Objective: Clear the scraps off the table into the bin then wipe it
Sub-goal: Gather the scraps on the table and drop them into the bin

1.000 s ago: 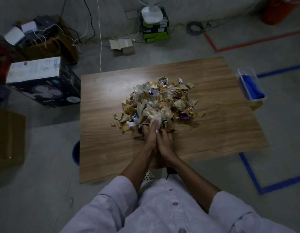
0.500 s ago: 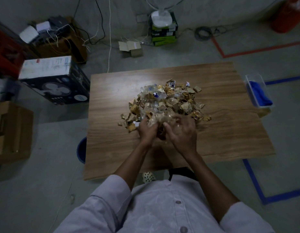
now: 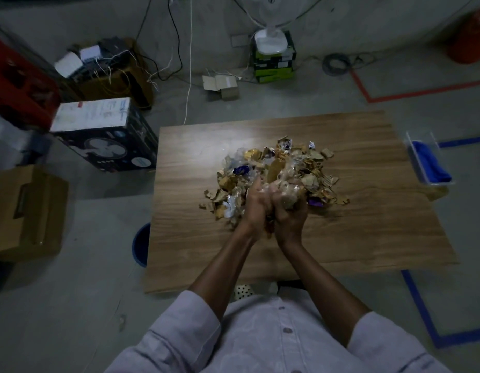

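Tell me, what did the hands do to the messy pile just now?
The left hand and right hand went from straight-fingered at the pile's near edge to gripping a clump of scraps. The table, blue bin and blue cloth stayed put.

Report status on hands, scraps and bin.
Hands: left hand and right hand grip scraps. Most lie on table. Blue bin on floor, partly under table's left edge.

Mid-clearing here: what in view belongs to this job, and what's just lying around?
Job: scraps, gripped by left hand and right hand; table; bin; cloth in tray.
Lying about: fan box; cardboard box; red crate; fan.
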The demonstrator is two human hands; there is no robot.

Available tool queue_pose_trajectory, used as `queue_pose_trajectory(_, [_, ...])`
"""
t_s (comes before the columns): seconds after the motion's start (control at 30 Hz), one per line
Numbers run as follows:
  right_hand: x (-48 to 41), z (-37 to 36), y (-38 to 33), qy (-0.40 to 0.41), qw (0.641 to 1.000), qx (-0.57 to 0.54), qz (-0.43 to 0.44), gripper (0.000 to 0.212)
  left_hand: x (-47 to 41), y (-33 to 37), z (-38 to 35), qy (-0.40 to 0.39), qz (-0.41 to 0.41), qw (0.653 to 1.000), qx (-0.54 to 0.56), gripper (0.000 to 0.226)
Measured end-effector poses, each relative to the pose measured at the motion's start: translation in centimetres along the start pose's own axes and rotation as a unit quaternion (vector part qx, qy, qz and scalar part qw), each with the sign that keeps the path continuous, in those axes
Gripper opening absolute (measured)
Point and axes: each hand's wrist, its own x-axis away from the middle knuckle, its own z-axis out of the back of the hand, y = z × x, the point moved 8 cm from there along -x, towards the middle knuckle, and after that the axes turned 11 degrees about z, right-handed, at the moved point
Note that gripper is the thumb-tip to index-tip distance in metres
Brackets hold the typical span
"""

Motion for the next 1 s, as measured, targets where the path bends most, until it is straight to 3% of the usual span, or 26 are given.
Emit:
queue_pose_trajectory(0.13, [-0.3,-0.8,-0.5,-0.036,0.998,0.023,0.037,0.037,-0.3,0.2,0.2,-0.020,0.027,0.992,0.118,0.047])
queue_pose_trajectory(0.23, [-0.3,-0.6,1.3,-0.045,0.998,0.052,-0.002,0.045,-1.2,-0.1,0.3,-0.014,0.047,0.987,0.154,0.079])
queue_pose_trajectory(0.3, [-0.6,-0.6,1.2,-0.038,0.998,0.046,-0.020,0.041,-1.5,-0.4,0.4,-0.017,0.055,0.985,0.164,0.088])
queue_pose_trajectory(0.43, [-1.9,-0.3,-0.2,-0.011,0.999,0.018,-0.028,0.030,-2.1,-0.7,0.9,-0.007,0.068,0.979,0.193,0.083])
queue_pose_trajectory(0.57, [-3.4,1.1,0.3,0.054,0.979,-0.128,-0.152,0.022,-3.1,-2.3,3.5,0.083,0.087,0.976,0.183,0.068])
queue_pose_trajectory(0.6, [-3.6,1.2,0.4,0.055,0.962,-0.188,-0.193,0.024,-3.3,-2.9,4.1,0.093,0.104,0.976,0.169,0.068])
queue_pose_trajectory(0.67, [-3.9,0.8,0.7,0.043,0.910,-0.315,-0.267,0.050,-3.4,-4.4,4.6,0.096,0.148,0.971,0.163,0.066])
queue_pose_trajectory(0.77, [-3.7,-0.1,-0.2,0.010,0.852,-0.431,-0.296,0.080,-3.2,-5.6,3.9,0.088,0.180,0.964,0.173,0.055])
queue_pose_trajectory(0.87, [-3.5,0.0,-0.7,0.006,0.848,-0.448,-0.282,0.093,-2.7,-5.9,2.6,0.082,0.206,0.959,0.174,0.050])
queue_pose_trajectory(1.0, [-3.2,0.8,0.8,-0.001,0.846,-0.423,-0.323,0.074,-2.4,-5.2,1.4,0.075,0.209,0.958,0.179,0.048])
